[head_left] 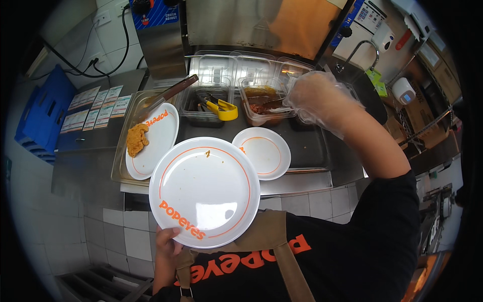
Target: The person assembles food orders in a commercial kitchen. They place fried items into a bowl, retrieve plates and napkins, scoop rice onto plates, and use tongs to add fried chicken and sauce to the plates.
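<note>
A large round white plate (216, 176) with an orange ring and a few crumbs is tilted in front of my body. My left hand (168, 241) grips its lower left rim, thumb on top. In a clear plastic glove, my right hand (319, 98) is closed over the clear tub (259, 120) of reddish-brown food. A metal utensil, apparently tongs (276, 103), runs from that hand into the food; its grip is hidden by the glove. Beyond the plate, an oval white plate (163, 136) holds a piece of fried chicken (137, 141).
Yellow-handled tongs (221, 109) rest in a dark-looking tub (193, 113). A small round plate (269, 161) sits on the counter. Brown-handled tongs (173, 90) lie across the tray (121, 166) at left. Printed cards (95, 108) and a blue crate (43, 113) are farther left.
</note>
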Tool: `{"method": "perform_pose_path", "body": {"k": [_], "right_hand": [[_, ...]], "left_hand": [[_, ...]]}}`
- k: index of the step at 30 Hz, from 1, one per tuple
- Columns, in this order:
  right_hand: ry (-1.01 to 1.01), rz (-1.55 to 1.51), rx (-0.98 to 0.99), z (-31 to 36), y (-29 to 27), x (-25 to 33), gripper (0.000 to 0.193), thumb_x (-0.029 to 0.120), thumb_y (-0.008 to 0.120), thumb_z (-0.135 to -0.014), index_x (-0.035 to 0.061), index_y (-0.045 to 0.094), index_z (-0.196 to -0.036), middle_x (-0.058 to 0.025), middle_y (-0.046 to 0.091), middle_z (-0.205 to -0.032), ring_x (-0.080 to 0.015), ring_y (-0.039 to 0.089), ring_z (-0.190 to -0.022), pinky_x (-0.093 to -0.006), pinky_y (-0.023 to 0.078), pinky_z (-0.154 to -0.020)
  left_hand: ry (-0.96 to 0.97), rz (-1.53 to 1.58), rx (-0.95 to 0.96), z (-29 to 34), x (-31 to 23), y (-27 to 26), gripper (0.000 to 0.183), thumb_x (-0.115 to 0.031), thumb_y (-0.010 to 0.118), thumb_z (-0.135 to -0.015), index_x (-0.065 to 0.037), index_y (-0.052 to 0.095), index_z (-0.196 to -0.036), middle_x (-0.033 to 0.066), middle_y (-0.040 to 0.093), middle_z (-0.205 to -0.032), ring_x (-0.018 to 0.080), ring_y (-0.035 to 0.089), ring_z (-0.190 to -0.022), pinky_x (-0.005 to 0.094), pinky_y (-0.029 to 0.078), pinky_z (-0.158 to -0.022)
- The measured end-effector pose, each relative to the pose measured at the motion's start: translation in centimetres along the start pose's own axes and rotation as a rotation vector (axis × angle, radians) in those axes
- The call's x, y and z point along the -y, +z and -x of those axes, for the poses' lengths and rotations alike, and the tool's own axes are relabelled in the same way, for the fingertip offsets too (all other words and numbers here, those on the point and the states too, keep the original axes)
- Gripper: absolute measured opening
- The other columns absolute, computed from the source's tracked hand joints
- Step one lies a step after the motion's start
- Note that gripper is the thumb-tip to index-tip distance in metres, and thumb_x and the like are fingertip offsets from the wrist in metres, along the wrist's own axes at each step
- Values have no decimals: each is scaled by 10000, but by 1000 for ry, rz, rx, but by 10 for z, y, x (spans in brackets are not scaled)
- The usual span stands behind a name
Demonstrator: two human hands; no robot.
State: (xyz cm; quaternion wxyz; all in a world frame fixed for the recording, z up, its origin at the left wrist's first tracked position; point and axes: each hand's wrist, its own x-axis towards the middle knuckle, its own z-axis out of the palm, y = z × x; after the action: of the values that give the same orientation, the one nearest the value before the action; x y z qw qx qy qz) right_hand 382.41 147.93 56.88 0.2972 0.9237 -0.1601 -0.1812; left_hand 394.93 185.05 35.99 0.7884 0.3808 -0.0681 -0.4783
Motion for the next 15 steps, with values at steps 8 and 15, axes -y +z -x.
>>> {"method": "perform_pose_path", "body": {"k": [8, 15], "right_hand": [[120, -116, 171, -34, 27, -6, 139, 84, 681, -727, 72, 726, -858, -96, 699, -868, -275, 684, -825, -355, 545, -664], [63, -12, 370, -45, 35, -7, 177, 96, 663, -778, 79, 723, -943, -103, 698, -914, -268, 686, -868, -342, 543, -710]], "left_hand": [[-4, 13, 13, -2, 1, 4, 721, -50, 512, -652, 84, 326, -1335, 223, 505, -1240, 341, 539, -1157, 444, 459, -984], [-30, 36, 7, 2, 1, 4, 722, -35, 527, -646, 81, 331, -1332, 229, 512, -1223, 330, 554, -1133, 422, 483, -955]]}}
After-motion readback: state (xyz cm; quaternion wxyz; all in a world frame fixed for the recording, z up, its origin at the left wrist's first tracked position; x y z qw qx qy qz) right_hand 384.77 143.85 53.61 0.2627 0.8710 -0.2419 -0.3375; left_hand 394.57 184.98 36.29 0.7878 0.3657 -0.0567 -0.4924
